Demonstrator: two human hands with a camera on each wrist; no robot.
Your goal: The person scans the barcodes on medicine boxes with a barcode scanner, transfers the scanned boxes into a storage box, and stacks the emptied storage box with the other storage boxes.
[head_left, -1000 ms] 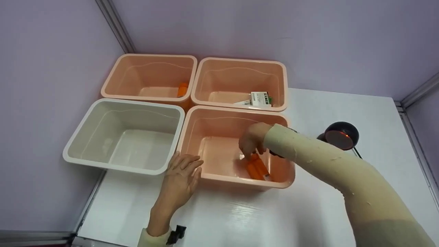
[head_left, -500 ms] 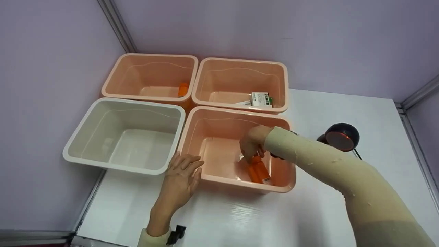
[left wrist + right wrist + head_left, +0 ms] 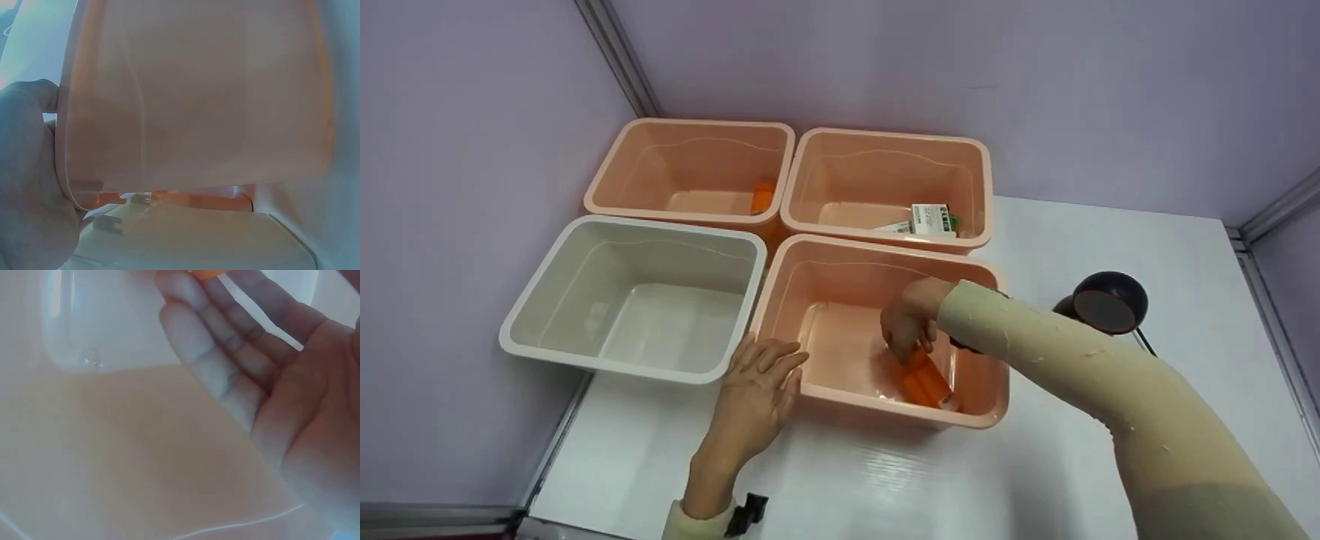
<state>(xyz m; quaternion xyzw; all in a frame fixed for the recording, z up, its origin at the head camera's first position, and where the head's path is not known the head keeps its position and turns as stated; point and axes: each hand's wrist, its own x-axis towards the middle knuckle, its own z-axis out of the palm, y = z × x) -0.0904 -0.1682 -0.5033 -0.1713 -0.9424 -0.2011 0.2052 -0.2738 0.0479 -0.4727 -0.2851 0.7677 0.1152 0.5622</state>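
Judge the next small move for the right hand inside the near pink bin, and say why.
Probably close the fingers round the orange bottle. The right hand is down in the near pink bin with fingers extended; the wrist view shows them straight, only the tips at the bottle. The left hand rests against the bin's near corner, steadying it.

From my remote seat I see an orange bottle (image 3: 926,381) with a white label lying on its side on the floor of the near-right pink bin (image 3: 877,409), slanted toward the bin's front right corner. The bin, a rounded open-topped plastic tub, sits upright on the white counter (image 3: 1035,465), pressed against its three neighbours.
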